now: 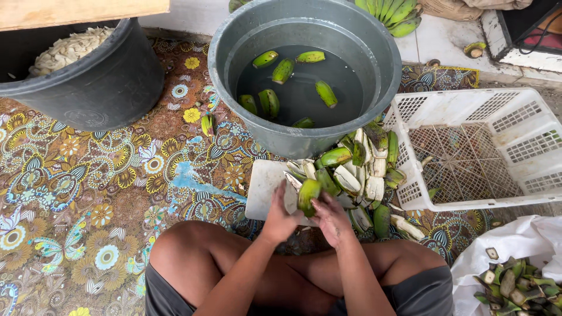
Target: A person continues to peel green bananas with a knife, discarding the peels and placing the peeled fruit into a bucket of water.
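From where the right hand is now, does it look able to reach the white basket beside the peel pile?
Probably yes. The right hand grips a green banana together with the left hand, so it is busy. The white basket sits open to its right, with only the low peel pile between them.

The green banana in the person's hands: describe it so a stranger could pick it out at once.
Start at the big grey tub of water at top centre, then drop to the white cutting board in front of it. Over the board's right edge, the left hand and right hand grip one green banana. Unlike the peels piled beside it, it is held upright, off the pile.
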